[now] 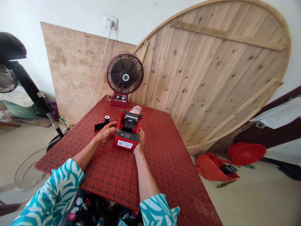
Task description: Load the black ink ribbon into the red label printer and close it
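A red and black printer (127, 133), its lid raised, stands on the red patterned table (162, 150). A white label with a code is on its near side. My left hand (108, 131) is at the printer's left side, fingers reaching against it. Along the right side my right hand (140, 142) is wrapped, its fingers partly hidden behind the casing. Left of the printer a small paper roll (107, 119) stands beside a black strip (100, 126). A clear bottle with an orange and white label (135, 109) lies behind the printer.
A dark red fan (125, 75) stands at the table's far end, near a plywood board (77, 69) and a big round wooden panel (202, 75). A black standing fan (30, 78) is at left. Red bag (209, 166) and red basin (246, 153) lie on the floor at right.
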The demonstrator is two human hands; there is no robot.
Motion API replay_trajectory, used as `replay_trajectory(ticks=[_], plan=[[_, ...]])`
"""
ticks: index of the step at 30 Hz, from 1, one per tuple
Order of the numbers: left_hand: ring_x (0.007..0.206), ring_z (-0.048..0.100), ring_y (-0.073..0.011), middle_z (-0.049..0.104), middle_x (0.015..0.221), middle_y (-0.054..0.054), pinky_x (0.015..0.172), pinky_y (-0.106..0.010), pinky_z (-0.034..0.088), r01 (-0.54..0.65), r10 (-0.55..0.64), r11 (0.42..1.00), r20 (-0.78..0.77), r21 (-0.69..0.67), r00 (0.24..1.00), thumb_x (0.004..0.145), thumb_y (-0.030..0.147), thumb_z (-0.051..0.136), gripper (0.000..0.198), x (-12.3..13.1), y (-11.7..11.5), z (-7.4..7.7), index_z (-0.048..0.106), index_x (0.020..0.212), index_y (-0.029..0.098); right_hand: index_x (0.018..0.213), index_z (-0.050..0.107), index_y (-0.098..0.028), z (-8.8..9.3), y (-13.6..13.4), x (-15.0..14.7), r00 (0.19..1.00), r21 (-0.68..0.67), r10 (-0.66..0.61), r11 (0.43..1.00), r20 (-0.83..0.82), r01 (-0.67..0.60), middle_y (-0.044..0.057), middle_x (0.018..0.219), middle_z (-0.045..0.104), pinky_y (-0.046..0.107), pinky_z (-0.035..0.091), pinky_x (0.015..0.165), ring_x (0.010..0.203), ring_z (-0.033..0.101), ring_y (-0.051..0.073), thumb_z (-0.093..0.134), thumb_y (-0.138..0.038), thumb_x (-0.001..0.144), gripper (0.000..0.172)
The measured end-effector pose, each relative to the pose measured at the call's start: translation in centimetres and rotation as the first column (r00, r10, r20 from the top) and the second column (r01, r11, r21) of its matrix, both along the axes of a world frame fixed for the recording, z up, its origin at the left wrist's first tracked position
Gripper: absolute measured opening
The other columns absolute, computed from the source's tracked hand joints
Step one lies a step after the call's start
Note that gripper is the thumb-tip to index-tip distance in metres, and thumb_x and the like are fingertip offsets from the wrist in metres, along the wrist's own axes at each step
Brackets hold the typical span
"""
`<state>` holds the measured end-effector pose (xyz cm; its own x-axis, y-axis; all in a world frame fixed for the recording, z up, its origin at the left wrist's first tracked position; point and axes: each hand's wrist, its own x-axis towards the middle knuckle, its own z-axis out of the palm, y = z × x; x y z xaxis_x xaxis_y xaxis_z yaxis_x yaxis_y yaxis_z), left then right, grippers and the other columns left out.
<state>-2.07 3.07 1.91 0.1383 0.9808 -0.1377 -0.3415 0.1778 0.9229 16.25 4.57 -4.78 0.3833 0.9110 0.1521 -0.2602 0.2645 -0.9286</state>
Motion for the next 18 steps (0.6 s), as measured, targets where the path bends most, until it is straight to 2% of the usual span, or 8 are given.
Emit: replay_trajectory(ticks=[5,7,9,12,14,16,18], plan=[[0.072,0.066,-0.0191,0.073,0.088,-0.003,0.062,-0.027,0.047,-0.038,0.04,0.999,-0.063,0.023,0.997,0.061,0.023,0.068,0.055,-0.1,0.1,-0.1,0.063,0.115,0.02,0.11,0.062,-0.02,0.3,0.0,-0.3,0.998,-0.02,0.014,1.0,-0.062,-0.015,0.001,0.096,0.069,0.028,0.045,0.074,0.079,0.059,0.014,0.055,-0.058,0.077,0.051],[0.078,0.067,-0.0211,0.073,0.088,-0.004,0.068,-0.028,0.048,-0.036,0.043,0.997,-0.098,0.071,0.994,0.062,0.026,0.069,0.054,-0.3,0.1,0.1,0.063,0.116,0.019,0.11,0.063,-0.02,0.5,0.0,-0.4,0.998,-0.024,0.019,1.0,-0.062,-0.02,0.002,0.096,0.068,0.028,0.045,0.073,0.078,0.059,0.014,0.054,-0.058,0.077,0.052],[0.081,0.067,-0.0215,0.073,0.089,-0.004,0.072,-0.029,0.049,-0.05,0.071,0.988,-0.15,0.143,0.986,0.064,0.03,0.071,0.053,-0.5,0.2,0.6,0.064,0.115,0.018,0.111,0.063,-0.02,0.5,0.1,-0.5,0.998,-0.023,0.019,1.0,-0.068,-0.021,0.003,0.101,0.068,0.028,0.045,0.074,0.081,0.059,0.015,0.055,-0.057,0.077,0.051],[0.077,0.066,-0.0203,0.073,0.088,-0.005,0.068,-0.028,0.049,-0.037,0.116,0.964,-0.292,0.263,0.949,0.069,0.034,0.071,0.046,-0.4,0.7,2.1,0.067,0.112,0.017,0.111,0.063,-0.02,0.2,0.5,-0.5,0.997,-0.016,0.015,1.0,-0.079,-0.016,0.003,0.102,0.068,0.029,0.046,0.077,0.084,0.059,0.016,0.054,-0.055,0.078,0.049],[0.078,0.065,-0.0203,0.073,0.083,-0.004,0.068,-0.027,0.049,0.043,0.121,0.932,-0.423,0.359,0.898,0.07,0.032,0.072,0.033,0.2,1.3,3.3,0.072,0.101,0.02,0.111,0.064,-0.02,-0.1,0.8,-0.5,0.998,-0.003,0.009,1.0,-0.068,-0.009,0.003,0.103,0.069,0.03,0.046,0.08,0.088,0.06,0.017,0.054,-0.054,0.079,0.048],[0.081,0.065,-0.0208,0.073,0.08,-0.002,0.071,-0.025,0.048,0.188,0.09,0.884,-0.551,0.428,0.83,0.065,0.024,0.075,0.018,1.1,2.3,4.6,0.075,0.083,0.023,0.112,0.065,-0.021,-0.4,1.1,-0.6,0.998,0.019,0.004,1.0,-0.056,-0.003,0.003,0.105,0.07,0.032,0.046,0.085,0.096,0.06,0.018,0.053,-0.053,0.08,0.046],[0.079,0.064,-0.0207,0.072,0.075,-0.001,0.071,-0.024,0.048,0.343,0.016,0.848,-0.666,0.404,0.746,0.059,0.014,0.075,0.016,2.1,3.6,5.6,0.074,0.07,0.026,0.113,0.065,-0.022,-0.7,1.4,-0.7,0.999,0.042,0.003,0.999,-0.053,-0.001,0.003,0.108,0.069,0.032,0.046,0.089,0.102,0.059,0.019,0.053,-0.052,0.081,0.045]])
